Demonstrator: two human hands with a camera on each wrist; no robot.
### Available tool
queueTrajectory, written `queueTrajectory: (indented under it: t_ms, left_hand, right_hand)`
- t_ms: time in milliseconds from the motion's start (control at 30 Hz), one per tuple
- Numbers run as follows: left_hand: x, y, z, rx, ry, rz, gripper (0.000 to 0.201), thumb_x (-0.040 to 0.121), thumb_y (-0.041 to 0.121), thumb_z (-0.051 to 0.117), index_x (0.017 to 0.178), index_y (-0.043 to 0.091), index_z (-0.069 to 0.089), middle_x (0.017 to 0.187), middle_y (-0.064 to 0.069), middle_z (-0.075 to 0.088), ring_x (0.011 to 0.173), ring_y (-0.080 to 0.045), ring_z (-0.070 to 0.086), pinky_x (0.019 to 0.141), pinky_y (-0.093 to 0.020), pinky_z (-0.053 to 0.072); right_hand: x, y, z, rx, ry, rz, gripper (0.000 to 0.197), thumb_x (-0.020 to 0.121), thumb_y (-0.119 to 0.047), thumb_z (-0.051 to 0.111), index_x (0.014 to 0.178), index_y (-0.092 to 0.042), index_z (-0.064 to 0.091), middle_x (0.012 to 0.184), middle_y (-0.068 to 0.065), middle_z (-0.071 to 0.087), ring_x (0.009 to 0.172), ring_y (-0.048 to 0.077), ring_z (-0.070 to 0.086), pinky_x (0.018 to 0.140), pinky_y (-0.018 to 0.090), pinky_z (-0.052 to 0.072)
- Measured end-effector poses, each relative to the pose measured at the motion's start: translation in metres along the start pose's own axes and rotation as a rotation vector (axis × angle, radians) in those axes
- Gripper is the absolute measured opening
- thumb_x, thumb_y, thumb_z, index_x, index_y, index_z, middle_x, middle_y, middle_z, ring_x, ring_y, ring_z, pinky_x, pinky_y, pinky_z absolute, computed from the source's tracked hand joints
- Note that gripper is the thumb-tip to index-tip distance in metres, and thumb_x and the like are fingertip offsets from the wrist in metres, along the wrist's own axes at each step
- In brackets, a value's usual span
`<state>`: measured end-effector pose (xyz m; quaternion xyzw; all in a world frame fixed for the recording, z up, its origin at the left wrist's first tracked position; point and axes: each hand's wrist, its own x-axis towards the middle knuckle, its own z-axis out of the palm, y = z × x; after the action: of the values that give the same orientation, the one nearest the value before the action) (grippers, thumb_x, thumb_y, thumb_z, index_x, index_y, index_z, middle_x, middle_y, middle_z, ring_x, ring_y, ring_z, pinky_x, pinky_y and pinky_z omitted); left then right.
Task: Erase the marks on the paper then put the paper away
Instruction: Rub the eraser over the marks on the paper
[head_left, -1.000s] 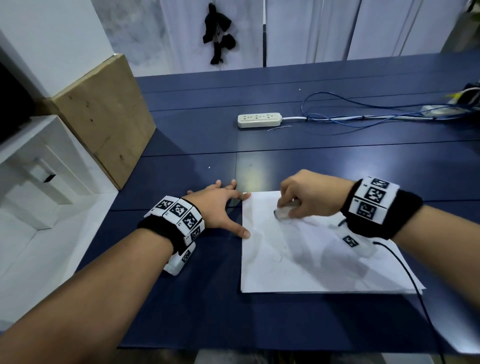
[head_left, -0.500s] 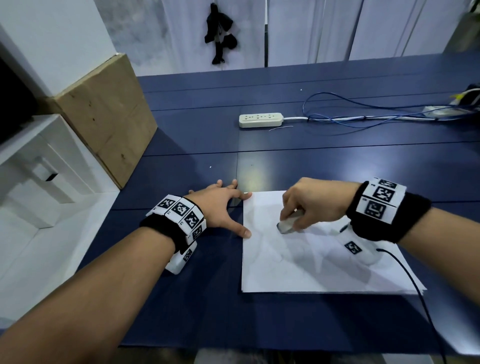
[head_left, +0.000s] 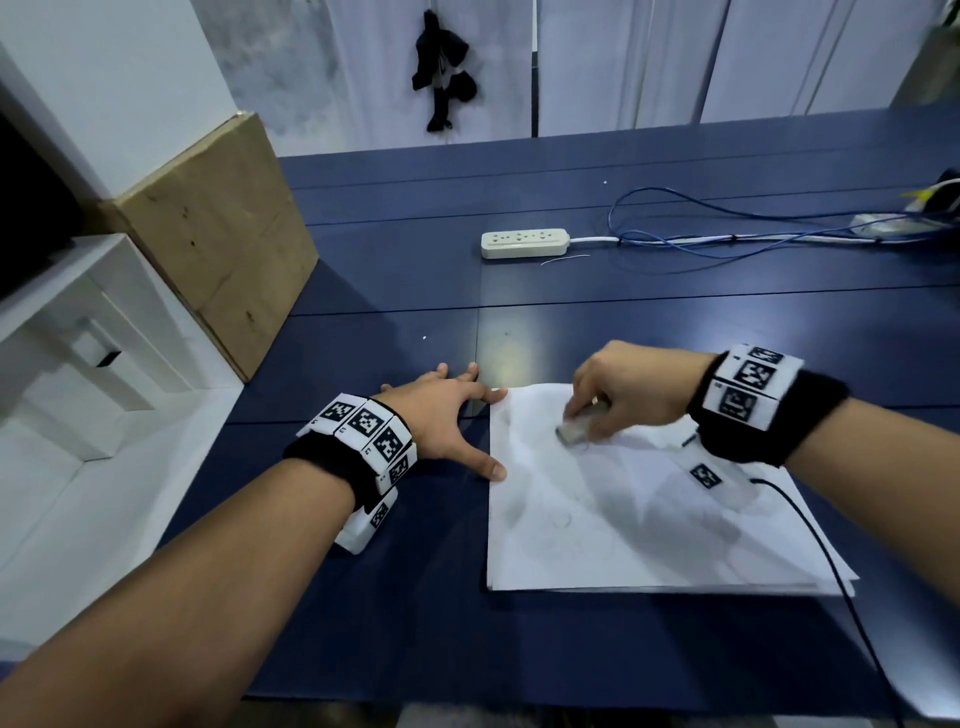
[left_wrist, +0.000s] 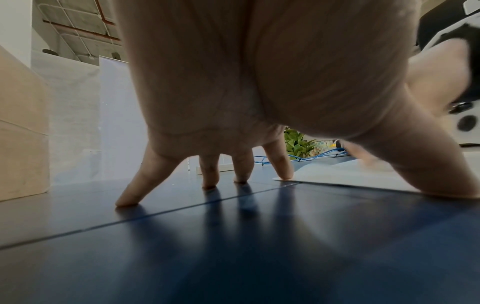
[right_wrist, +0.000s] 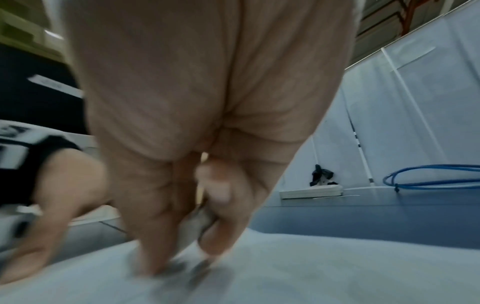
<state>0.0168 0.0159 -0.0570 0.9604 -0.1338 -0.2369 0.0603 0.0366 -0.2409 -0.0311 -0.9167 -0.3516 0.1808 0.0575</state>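
Your right hand (head_left: 618, 387) pinching grey eraser (head_left: 574, 430) against paper (head_left: 649, 525), upper left part, faint marks around it. Paper flat on blue surface (head_left: 395, 597), near edge. Your left hand (head_left: 441, 421) fingers spread, holding nothing; index tip and thumb on paper's left edge. Power strip (head_left: 523, 243) and blue cable (head_left: 727, 244) well behind. Cardboard box (head_left: 218, 234) far left. Black wire (head_left: 831, 561) off right wrist crossing paper's right corner.

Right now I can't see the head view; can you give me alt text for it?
The right hand pinches an eraser against a white paper on a dark blue table. The left hand, fingers spread, pins the paper's left edge; faint pencil marks remain.
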Motion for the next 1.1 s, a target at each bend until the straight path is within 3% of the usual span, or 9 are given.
queueTrajectory:
  t_ms: [133,267,400,567,733,867,933,1033,1100]
  left_hand:
    - [0.0,0.001,-0.001,-0.005,-0.009,-0.001,0.114,0.052,0.084,0.074,0.15,0.055,0.023,0.165,0.02,-0.004,0.154,-0.019,-0.008,0.107,-0.08,0.01]
    - [0.001,-0.001,0.0,0.0,-0.002,0.0,0.114,0.051,0.085,0.073,0.15,0.055,0.025,0.165,0.02,-0.003,0.154,-0.019,-0.007,0.107,-0.08,0.012]
    - [0.002,0.0,0.0,0.017,0.003,0.002,0.115,0.051,0.085,0.073,0.15,0.054,0.025,0.166,0.018,-0.003,0.154,-0.02,-0.006,0.107,-0.079,0.015]
    - [0.002,-0.001,0.001,0.008,0.003,0.003,0.114,0.05,0.086,0.073,0.149,0.056,0.025,0.165,0.019,-0.003,0.154,-0.02,-0.006,0.108,-0.077,0.016]
    - [0.003,-0.002,0.002,0.012,0.011,-0.002,0.114,0.05,0.085,0.073,0.149,0.054,0.027,0.165,0.02,-0.002,0.154,-0.019,-0.005,0.108,-0.078,0.016]
    - [0.007,-0.003,0.0,0.008,-0.022,0.002,0.12,0.046,0.087,0.073,0.15,0.052,0.026,0.166,0.017,-0.002,0.154,-0.022,-0.005,0.113,-0.071,0.019]
    - [0.006,0.003,-0.005,0.084,-0.033,0.01,0.119,0.05,0.083,0.075,0.152,0.048,0.026,0.167,0.011,-0.001,0.154,-0.025,-0.005,0.111,-0.074,0.018]
    - [0.004,0.021,-0.014,0.17,0.071,0.093,0.107,0.061,0.075,0.077,0.152,0.037,0.036,0.167,0.002,0.009,0.154,-0.022,0.0,0.109,-0.076,0.02]
    - [0.005,0.033,-0.018,0.144,0.152,0.19,0.091,0.067,0.072,0.075,0.144,0.033,0.049,0.16,0.003,0.028,0.148,-0.021,0.02,0.112,-0.062,0.03]
  right_hand:
    - [0.024,0.015,-0.012,-0.088,0.128,0.098,0.024,0.081,-0.031,0.067,0.102,-0.025,0.077,0.082,0.002,0.068,0.082,0.027,0.062,0.074,0.036,0.052]
    - [0.004,0.005,0.001,-0.066,0.072,-0.008,0.024,0.081,-0.031,0.071,0.104,-0.026,0.077,0.082,-0.01,0.054,0.078,0.019,0.057,0.073,0.031,0.048]
    - [-0.004,-0.005,0.004,-0.001,-0.056,-0.061,0.026,0.079,-0.037,0.071,0.104,-0.032,0.076,0.082,-0.012,0.056,0.076,0.012,0.053,0.073,0.029,0.049]
    - [0.023,0.012,-0.006,-0.075,0.136,0.104,0.021,0.08,-0.032,0.066,0.096,-0.023,0.076,0.081,0.007,0.067,0.08,0.028,0.061,0.074,0.04,0.054]
    - [-0.005,-0.005,0.009,0.014,0.049,-0.062,0.024,0.081,-0.039,0.069,0.102,-0.03,0.076,0.076,-0.014,0.053,0.072,0.013,0.052,0.069,0.029,0.047]
    - [-0.011,-0.004,0.017,0.021,0.026,-0.059,0.024,0.084,-0.034,0.069,0.107,-0.034,0.075,0.074,-0.015,0.048,0.071,0.009,0.049,0.071,0.035,0.051]
    - [-0.009,-0.004,0.018,0.018,0.033,-0.049,0.024,0.084,-0.035,0.069,0.107,-0.034,0.075,0.076,-0.014,0.05,0.074,0.01,0.051,0.073,0.038,0.052]
    - [-0.009,-0.004,0.017,0.008,0.011,-0.037,0.026,0.084,-0.033,0.069,0.11,-0.035,0.074,0.079,-0.014,0.051,0.076,0.01,0.05,0.075,0.037,0.052]
    - [-0.008,-0.004,0.016,0.005,0.006,-0.04,0.03,0.083,-0.031,0.07,0.112,-0.036,0.073,0.079,-0.016,0.05,0.076,0.01,0.05,0.075,0.036,0.051]
